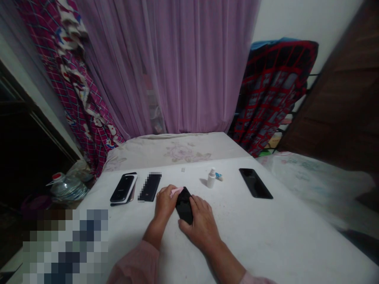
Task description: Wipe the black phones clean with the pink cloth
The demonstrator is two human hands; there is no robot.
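Observation:
A black smartphone point(184, 212) lies on the white-covered table in front of me, its top angled slightly to the left. My right hand point(204, 223) grips it from the right, with the thumb at the bottom edge and the fingers along the side. My left hand point(164, 203) is closed on a pink cloth point(177, 191), which touches the phone's upper left edge. Part of the cloth is hidden under the left fingers. Beyond the phone stands a small white spray bottle point(211, 180), beside a small blue and white item point(219, 176).
Stacked phones point(122, 188) lie at the left, near another dark phone point(153, 187), partly pixelated. A black phone point(256, 184) lies at the right. A small grey square point(182, 170) is at the back. A red-capped water jug point(68, 188) stands left of the table point(251, 244).

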